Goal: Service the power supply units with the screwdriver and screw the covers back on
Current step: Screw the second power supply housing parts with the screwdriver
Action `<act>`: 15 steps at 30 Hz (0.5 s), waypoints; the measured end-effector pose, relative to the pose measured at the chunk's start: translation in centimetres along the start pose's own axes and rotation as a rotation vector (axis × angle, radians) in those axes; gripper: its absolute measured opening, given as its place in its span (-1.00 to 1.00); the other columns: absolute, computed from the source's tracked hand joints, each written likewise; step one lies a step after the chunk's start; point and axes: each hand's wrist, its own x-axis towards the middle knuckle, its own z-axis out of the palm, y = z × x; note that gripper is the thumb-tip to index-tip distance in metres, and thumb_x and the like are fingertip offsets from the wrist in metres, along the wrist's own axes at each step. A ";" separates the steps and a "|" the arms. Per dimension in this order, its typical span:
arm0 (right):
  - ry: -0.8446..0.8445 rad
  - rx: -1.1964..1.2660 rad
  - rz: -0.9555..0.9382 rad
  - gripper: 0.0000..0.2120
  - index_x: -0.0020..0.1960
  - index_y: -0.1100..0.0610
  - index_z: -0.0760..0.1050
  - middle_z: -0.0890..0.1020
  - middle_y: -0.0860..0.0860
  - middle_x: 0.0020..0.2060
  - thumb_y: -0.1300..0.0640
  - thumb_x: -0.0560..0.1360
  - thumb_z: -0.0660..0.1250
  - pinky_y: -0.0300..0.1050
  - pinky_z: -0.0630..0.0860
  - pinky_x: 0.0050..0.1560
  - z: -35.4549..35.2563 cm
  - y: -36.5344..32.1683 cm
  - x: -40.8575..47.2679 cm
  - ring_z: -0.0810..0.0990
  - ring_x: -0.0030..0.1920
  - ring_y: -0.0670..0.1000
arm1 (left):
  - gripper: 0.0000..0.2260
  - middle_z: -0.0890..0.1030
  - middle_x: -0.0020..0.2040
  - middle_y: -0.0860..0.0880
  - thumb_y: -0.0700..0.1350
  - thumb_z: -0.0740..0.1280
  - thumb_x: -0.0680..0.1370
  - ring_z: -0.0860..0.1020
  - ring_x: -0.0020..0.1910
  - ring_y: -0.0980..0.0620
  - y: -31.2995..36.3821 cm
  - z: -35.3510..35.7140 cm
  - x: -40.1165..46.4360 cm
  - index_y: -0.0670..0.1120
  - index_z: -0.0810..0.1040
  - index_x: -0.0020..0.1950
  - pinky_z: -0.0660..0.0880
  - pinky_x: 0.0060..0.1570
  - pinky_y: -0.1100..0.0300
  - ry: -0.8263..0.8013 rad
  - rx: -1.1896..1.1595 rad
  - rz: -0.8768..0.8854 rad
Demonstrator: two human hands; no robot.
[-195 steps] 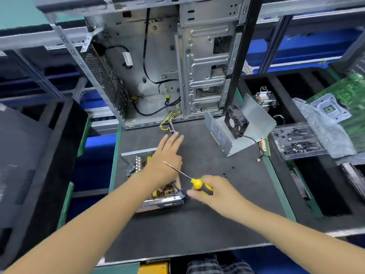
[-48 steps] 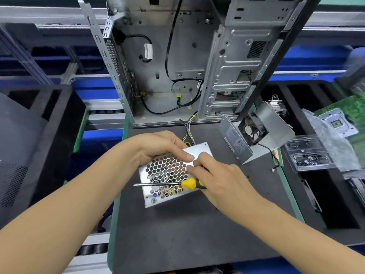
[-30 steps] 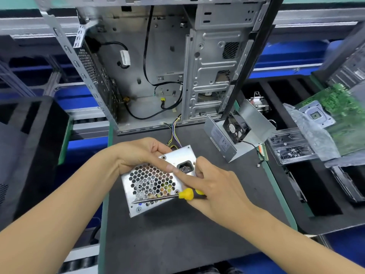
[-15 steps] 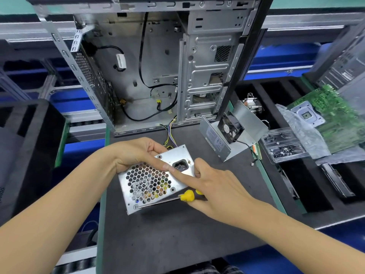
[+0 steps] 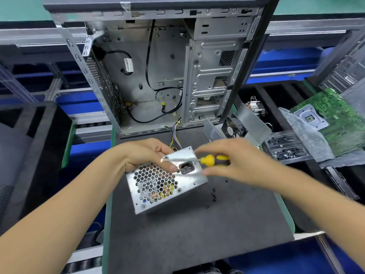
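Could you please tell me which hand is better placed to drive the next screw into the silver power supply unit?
The right hand: it already grips the yellow-handled screwdriver, tip over the silver power supply unit, which the left hand steadies.

Bright even overhead light, soft shadows, wide-angle bowing at edges — right hand (image 5: 233,161) motion-blurred
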 end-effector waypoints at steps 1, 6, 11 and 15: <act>-0.011 -0.015 0.006 -0.69 0.13 -0.19 0.46 0.56 -0.16 -0.21 -0.15 0.41 0.40 -0.10 0.52 -0.11 -1.4 0.0 0.1 0.54 -0.19 -0.17 | -0.78 0.72 -0.16 -0.15 -0.31 0.48 0.34 0.70 -0.25 0.03 0.0 0.0 0.0 -0.14 0.73 -0.04 0.59 -0.28 0.25 0.004 -0.003 0.002; -0.107 -0.375 -0.085 -0.82 -0.11 -0.17 0.44 0.57 -0.19 -0.33 -0.24 0.42 0.20 -0.35 0.35 -0.32 -6.0 -1.8 -0.2 0.52 -0.28 -0.20 | -0.71 0.71 -0.10 -0.23 -0.31 0.49 0.36 0.71 -0.22 -0.07 0.0 0.0 -0.2 -0.22 0.69 0.08 0.65 -0.24 0.10 -0.015 -0.020 -0.046; -0.073 -0.568 -0.157 -0.77 -0.09 -0.19 0.44 0.54 -0.23 -0.29 -0.26 0.41 0.12 -0.13 0.47 -0.25 -6.7 -4.4 -0.1 0.45 -0.24 -0.16 | -0.70 0.71 -0.10 -0.21 -0.29 0.50 0.35 0.70 -0.22 -0.04 0.1 0.1 -0.3 -0.21 0.69 0.08 0.65 -0.22 0.12 0.002 0.009 -0.027; -0.111 -0.607 -0.204 -0.87 -0.14 -0.18 0.34 0.49 -0.21 -0.28 -0.21 0.48 0.20 -0.12 0.47 -0.23 -6.1 -5.7 0.2 0.43 -0.23 -0.13 | -0.75 0.71 -0.12 -0.20 -0.29 0.49 0.36 0.70 -0.22 -0.05 0.2 0.1 -0.3 -0.15 0.72 0.02 0.65 -0.21 0.10 -0.013 -0.001 -0.031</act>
